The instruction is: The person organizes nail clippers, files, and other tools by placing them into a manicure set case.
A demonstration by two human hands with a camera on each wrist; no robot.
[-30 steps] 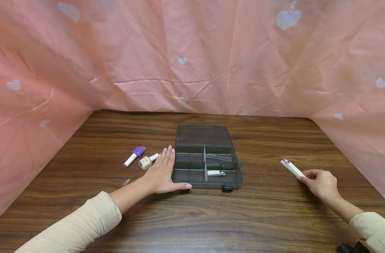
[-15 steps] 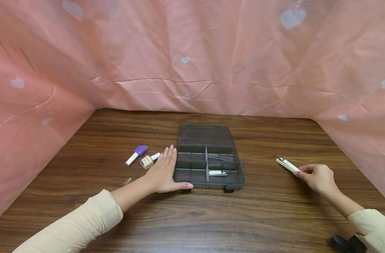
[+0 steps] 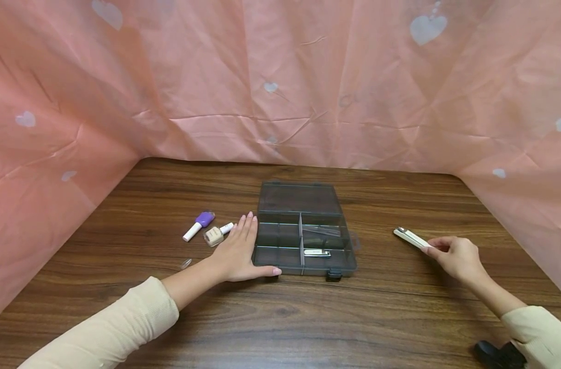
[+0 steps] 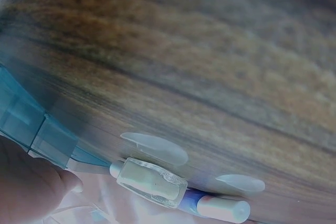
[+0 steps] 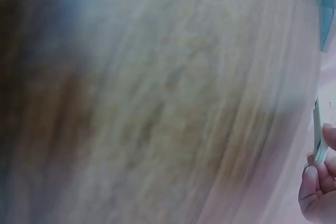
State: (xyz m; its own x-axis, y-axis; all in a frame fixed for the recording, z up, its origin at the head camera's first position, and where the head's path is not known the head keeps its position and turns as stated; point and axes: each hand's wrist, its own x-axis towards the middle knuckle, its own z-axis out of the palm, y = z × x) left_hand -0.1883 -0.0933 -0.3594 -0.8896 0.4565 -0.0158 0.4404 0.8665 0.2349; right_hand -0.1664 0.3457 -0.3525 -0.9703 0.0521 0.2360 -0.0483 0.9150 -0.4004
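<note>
My left hand [image 3: 236, 253] lies with straight fingers along the left side of an open dark see-through compartment box [image 3: 280, 256], its thumb at the front edge. In the box's front right compartment lies a small white nail clipper [image 3: 316, 252]; thin clear strips [image 3: 321, 231] lie in the compartment behind it. To the right, my right hand [image 3: 457, 259] pinches the end of a larger white nail clipper [image 3: 411, 238] between thumb and fingers, its metal head pointing left toward the box. The right wrist view shows this nail clipper [image 5: 318, 132] at its right edge.
Left of the box lie a purple nail polish bottle [image 3: 204, 219] and a beige nail polish bottle [image 3: 213, 236], both with white caps. Nearer me is a small clear nail tip [image 3: 185, 264]. A pink curtain [image 3: 308, 102] surrounds the wooden table [image 3: 354, 328].
My right hand has moved left with the large nail clipper, bringing it closer to the box. The left hand stays at the box. The head view has shifted slightly.
</note>
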